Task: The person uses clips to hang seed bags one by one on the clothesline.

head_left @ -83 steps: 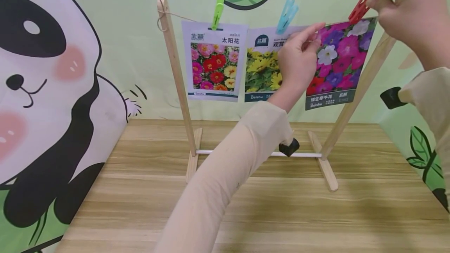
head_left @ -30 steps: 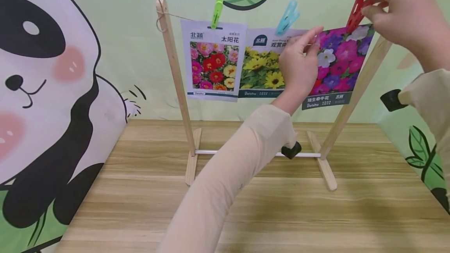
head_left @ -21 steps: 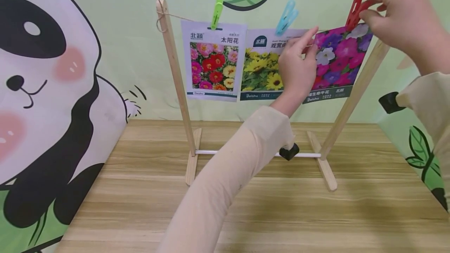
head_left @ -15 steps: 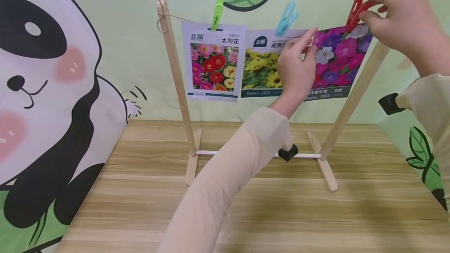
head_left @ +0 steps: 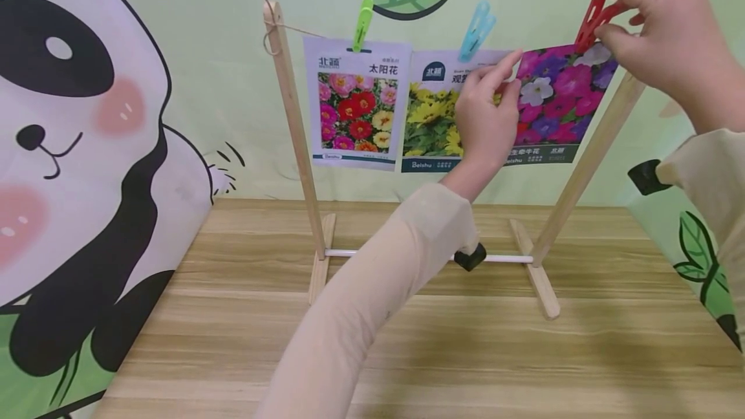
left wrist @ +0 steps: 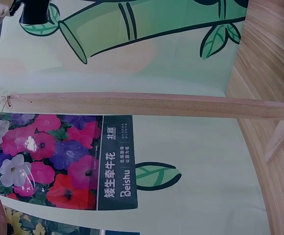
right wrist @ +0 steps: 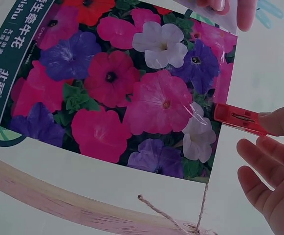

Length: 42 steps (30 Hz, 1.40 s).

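Note:
A seed packet with pink, purple and white petunias (head_left: 564,99) hangs at the right end of a twine line. My left hand (head_left: 485,115) pinches its upper left corner, overlapping the yellow-flower packet (head_left: 431,118) in the head view. With thumb and fingers, my right hand (head_left: 669,37) grips a red clothespin (right wrist: 240,119) whose tip overlaps the petunia packet's top edge near the right corner. The other fingers of that hand are loosely bent in the right wrist view. A light blue clothespin (head_left: 477,31) holds the yellow-flower packet; a green clothespin (head_left: 362,24) holds a third packet (head_left: 356,108).
The twine runs from a left wooden post (head_left: 293,115) toward a right wooden post (head_left: 593,154). A white rod (head_left: 509,258) joins their feet on the wood-grain table (head_left: 465,354). Behind stands a wall with a painted panda (head_left: 70,115) and leaves.
The right hand has come slightly down, and the red clothespin stands more upright at the packet's edge. The petunia packet's lower edge has risen a little; the left hand has shifted slightly left.

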Each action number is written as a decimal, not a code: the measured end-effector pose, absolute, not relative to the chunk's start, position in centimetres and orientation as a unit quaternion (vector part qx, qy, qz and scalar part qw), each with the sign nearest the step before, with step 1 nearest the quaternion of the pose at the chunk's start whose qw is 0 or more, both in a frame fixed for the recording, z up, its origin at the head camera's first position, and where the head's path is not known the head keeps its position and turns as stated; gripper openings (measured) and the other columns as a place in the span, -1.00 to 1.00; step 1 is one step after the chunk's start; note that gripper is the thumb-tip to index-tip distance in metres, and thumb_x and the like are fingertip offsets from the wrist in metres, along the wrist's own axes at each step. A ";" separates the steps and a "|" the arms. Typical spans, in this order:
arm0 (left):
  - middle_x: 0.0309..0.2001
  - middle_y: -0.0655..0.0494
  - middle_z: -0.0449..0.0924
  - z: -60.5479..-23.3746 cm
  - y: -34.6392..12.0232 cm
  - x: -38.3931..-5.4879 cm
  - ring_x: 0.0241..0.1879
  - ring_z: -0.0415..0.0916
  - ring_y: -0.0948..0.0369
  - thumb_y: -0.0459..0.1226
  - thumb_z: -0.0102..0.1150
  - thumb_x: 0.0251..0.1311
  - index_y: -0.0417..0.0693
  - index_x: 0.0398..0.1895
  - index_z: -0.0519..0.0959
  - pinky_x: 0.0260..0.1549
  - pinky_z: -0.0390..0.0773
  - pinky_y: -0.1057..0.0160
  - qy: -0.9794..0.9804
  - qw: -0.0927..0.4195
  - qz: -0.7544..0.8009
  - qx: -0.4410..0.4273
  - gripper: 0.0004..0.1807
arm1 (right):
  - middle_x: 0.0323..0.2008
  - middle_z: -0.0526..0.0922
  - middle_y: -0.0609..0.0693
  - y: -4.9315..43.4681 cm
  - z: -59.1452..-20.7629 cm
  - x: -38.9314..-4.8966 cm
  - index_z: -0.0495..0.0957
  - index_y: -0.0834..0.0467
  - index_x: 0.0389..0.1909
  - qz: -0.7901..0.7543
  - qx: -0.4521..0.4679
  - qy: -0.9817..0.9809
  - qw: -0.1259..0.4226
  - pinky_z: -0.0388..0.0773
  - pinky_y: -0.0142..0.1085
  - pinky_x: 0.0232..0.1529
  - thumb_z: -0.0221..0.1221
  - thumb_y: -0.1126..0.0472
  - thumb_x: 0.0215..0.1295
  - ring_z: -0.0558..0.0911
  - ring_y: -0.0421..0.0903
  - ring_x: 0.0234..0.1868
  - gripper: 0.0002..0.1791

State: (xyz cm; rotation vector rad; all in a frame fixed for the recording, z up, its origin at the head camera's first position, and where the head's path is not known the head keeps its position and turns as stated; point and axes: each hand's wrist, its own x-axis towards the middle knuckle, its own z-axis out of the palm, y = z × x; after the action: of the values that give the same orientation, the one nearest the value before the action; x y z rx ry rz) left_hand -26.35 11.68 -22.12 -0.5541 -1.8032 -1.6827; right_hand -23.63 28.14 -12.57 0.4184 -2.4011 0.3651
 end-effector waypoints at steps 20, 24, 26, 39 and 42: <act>0.00 -0.19 0.64 -22.6 10.3 -26.1 -0.06 0.63 0.03 -0.44 0.23 0.50 -0.26 0.28 0.64 -0.12 0.45 0.61 -0.675 0.305 -0.630 -0.232 -0.66 | 0.41 0.49 0.30 29.3 -13.4 -23.5 0.52 0.37 0.40 0.163 0.155 -0.900 0.373 0.17 -0.73 0.12 0.11 0.42 0.50 0.42 -0.65 0.04 -0.52; 0.00 -0.21 0.64 -22.6 10.1 -26.1 -0.06 0.64 0.01 -0.44 0.23 0.49 -0.29 0.27 0.64 -0.12 0.46 0.62 -0.673 0.300 -0.635 -0.235 -0.66 | 0.43 0.49 0.27 29.5 -13.7 -23.4 0.51 0.34 0.42 0.177 0.142 -0.898 0.377 0.20 -0.72 0.17 0.14 0.40 0.51 0.20 -0.83 -0.06 -0.51; 0.00 -0.21 0.64 -22.6 9.9 -26.0 -0.07 0.64 0.01 -0.44 0.23 0.49 -0.29 0.26 0.64 -0.13 0.46 0.62 -0.674 0.297 -0.634 -0.235 -0.67 | 0.46 0.47 0.26 29.4 -13.8 -23.2 0.49 0.32 0.44 0.180 0.131 -0.899 0.377 0.20 -0.70 0.22 0.14 0.37 0.54 0.33 -0.72 0.07 -0.50; -0.02 -0.18 0.65 -23.1 8.2 -26.1 -0.07 0.65 0.04 -0.42 0.27 0.47 -0.29 0.25 0.62 -0.16 0.49 0.59 -0.697 0.301 -0.602 -0.247 -0.66 | 0.52 0.40 0.25 28.8 -14.3 -21.6 0.42 0.35 0.49 0.181 0.110 -0.894 0.395 0.10 -0.71 0.23 0.09 0.35 0.61 0.51 0.29 0.35 -0.51; -0.02 -0.16 0.65 -23.3 7.8 -26.1 -0.07 0.67 0.06 -0.41 0.27 0.48 -0.28 0.25 0.62 -0.17 0.51 0.58 -0.701 0.298 -0.599 -0.248 -0.66 | 0.50 0.43 0.24 29.1 -14.6 -21.6 0.46 0.34 0.46 0.180 0.112 -0.889 0.407 0.12 -0.73 0.20 0.10 0.34 0.61 0.51 0.22 0.36 -0.52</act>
State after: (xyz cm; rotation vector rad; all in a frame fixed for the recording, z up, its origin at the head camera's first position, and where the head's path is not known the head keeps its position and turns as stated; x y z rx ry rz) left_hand -26.10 7.81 -23.26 -0.6598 -1.8627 -1.5915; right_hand -21.64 29.08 -14.62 0.2821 -2.2402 0.4530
